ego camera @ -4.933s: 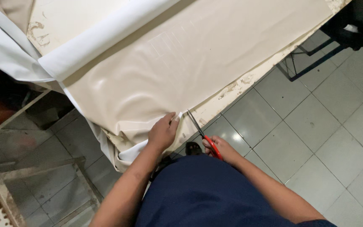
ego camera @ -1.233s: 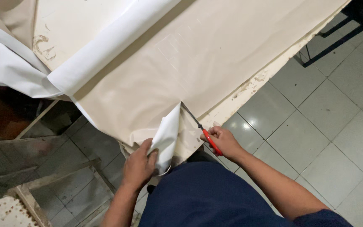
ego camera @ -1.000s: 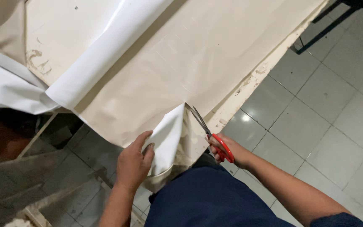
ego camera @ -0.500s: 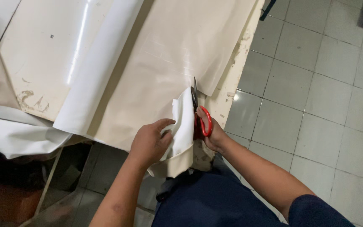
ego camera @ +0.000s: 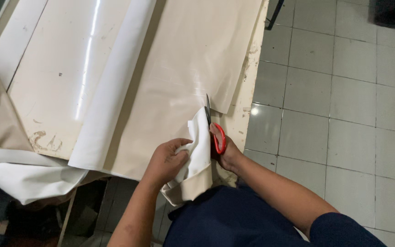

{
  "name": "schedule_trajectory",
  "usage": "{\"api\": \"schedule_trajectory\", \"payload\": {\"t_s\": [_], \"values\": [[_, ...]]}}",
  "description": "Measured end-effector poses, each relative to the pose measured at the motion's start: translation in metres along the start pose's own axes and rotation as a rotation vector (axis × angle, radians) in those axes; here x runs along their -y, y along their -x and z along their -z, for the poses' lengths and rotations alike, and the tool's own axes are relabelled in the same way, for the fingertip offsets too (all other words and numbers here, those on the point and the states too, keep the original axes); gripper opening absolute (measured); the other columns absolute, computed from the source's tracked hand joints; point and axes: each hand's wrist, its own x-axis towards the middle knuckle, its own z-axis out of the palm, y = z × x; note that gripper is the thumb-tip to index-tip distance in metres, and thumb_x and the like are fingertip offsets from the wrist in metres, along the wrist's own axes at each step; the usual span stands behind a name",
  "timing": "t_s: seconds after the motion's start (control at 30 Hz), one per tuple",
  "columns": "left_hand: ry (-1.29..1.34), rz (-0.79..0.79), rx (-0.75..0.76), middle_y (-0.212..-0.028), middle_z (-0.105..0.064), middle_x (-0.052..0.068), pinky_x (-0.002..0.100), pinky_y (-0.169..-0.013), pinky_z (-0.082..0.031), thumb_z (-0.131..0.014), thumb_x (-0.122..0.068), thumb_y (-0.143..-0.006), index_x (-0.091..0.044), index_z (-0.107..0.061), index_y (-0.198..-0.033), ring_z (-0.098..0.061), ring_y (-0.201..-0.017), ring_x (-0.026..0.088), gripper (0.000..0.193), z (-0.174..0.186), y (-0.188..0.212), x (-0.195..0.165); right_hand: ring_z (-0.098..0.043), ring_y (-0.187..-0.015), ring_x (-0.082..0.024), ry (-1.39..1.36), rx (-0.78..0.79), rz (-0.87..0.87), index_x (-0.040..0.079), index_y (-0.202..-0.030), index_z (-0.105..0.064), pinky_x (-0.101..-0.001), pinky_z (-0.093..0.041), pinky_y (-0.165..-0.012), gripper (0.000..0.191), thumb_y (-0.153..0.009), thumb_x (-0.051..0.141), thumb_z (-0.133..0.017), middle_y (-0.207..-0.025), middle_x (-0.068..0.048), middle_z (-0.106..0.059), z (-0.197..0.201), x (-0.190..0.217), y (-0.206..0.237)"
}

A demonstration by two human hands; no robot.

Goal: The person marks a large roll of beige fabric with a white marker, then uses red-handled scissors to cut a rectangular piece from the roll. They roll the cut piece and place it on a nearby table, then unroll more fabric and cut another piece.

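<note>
A wide beige sheet of coated fabric [ego camera: 184, 68] lies spread over a long table. My right hand [ego camera: 225, 153] grips red-handled scissors [ego camera: 216, 130], whose blades point up the sheet along a cut near its right edge. My left hand [ego camera: 168, 158] clutches the cut strip [ego camera: 197, 155], which is lifted and folded back so its white underside shows. The strip's lower end hangs over the table's front edge against my dark blue shirt.
A rolled fold of white fabric [ego camera: 115, 82] runs lengthwise left of the cut. More beige and white fabric [ego camera: 10, 169] hangs off the table's left end. The table's worn edge [ego camera: 252, 64] borders a grey tiled floor [ego camera: 339, 100]. A dark leg stands at the top.
The scissors have advanced up the sheet, lengthening the cut. My left hand has gathered and lifted more of the freed strip. The view has swung so the table runs upright.
</note>
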Motion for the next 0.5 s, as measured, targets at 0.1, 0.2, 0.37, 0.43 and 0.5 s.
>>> {"api": "schedule_trajectory", "payload": {"t_s": [0.1,0.2,0.37,0.43,0.5], "values": [[0.088,-0.027,0.023,-0.095,-0.078,0.011,0.029,-0.08,-0.056,-0.061,-0.011,-0.087,-0.005,-0.07,-0.126,-0.072,-0.083,0.015,0.041,0.0,-0.004,0.012,-0.064,-0.105,-0.017,0.014,-0.081,-0.057,0.013,-0.128,-0.061,-0.0362,-0.053,-0.096,0.051,-0.099,0.054,-0.056,-0.112,-0.004,-0.068,-0.002,0.001,0.002],[0.296,-0.019,-0.002,-0.101,-0.077,0.01,0.028,-0.08,-0.056,-0.061,-0.011,-0.09,-0.003,-0.068,-0.129,-0.07,-0.086,0.013,0.04,0.0,-0.011,0.029,-0.067,-0.105,-0.017,0.053,-0.043,-0.069,0.011,-0.127,-0.062,-0.0362,-0.054,-0.096,0.051,-0.099,0.053,-0.052,-0.112,-0.005,-0.071,-0.001,0.002,0.003],[0.339,0.044,-0.095,-0.104,-0.077,0.011,0.027,-0.081,-0.056,-0.061,-0.01,-0.091,-0.001,-0.068,-0.127,-0.07,-0.087,0.013,0.037,0.007,-0.021,0.054,-0.067,-0.094,-0.018,-0.003,0.0,-0.045,0.012,-0.123,-0.061,-0.0389,-0.055,-0.088,0.046,-0.104,0.052,-0.051,-0.104,-0.005,-0.07,0.003,-0.001,-0.001],[0.433,0.023,-0.066,-0.105,-0.077,0.012,0.028,-0.08,-0.056,-0.061,-0.009,-0.091,0.0,-0.068,-0.127,-0.069,-0.087,0.013,0.038,0.01,-0.023,0.059,-0.068,-0.091,-0.018,-0.013,-0.014,-0.057,0.011,-0.118,-0.063,-0.0387,-0.056,-0.088,0.046,-0.103,0.053,-0.05,-0.101,-0.005,-0.071,0.004,-0.005,-0.003],[0.463,0.001,-0.051,-0.106,-0.077,0.012,0.028,-0.081,-0.056,-0.061,-0.009,-0.09,0.001,-0.068,-0.126,-0.07,-0.087,0.013,0.038,0.013,-0.025,0.061,-0.071,-0.093,-0.018,0.007,-0.042,-0.073,0.009,-0.111,-0.065,-0.0379,-0.058,-0.09,0.049,-0.099,0.053,-0.047,-0.101,-0.006,-0.073,0.001,-0.008,-0.007]]}}
